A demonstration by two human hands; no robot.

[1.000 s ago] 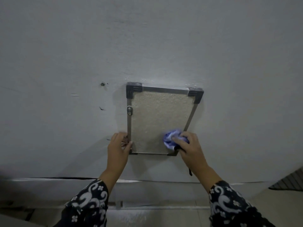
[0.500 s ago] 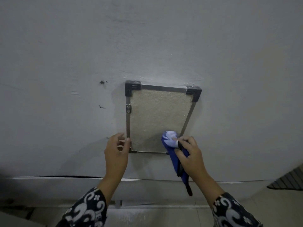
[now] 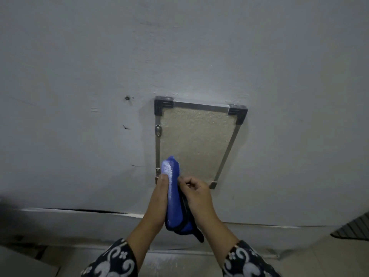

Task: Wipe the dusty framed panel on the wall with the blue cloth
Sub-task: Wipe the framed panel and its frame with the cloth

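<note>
A framed panel (image 3: 196, 140) with a metal rim, black corner caps and a rough beige face hangs on the grey wall. The blue cloth (image 3: 173, 196), pale with dust along its upper edge, is held upright in front of the panel's lower left corner. My left hand (image 3: 159, 198) presses its palm and thumb against the cloth's left side. My right hand (image 3: 196, 194) pinches the cloth from the right with curled fingers. Both hands are off the panel; a dark strap end of the cloth hangs below them.
The grey wall (image 3: 79, 76) shows a small screw hole (image 3: 127, 98) and scuffs left of the panel. A cracked ledge (image 3: 79, 211) runs under the wall. A dark ribbed edge (image 3: 353, 228) sits at the lower right, and pale floor lies below.
My left hand let go of the panel's lower left corner and moved right onto the cloth. My right hand pulled the cloth off the panel face and brought it left, now stretched upright between both hands.
</note>
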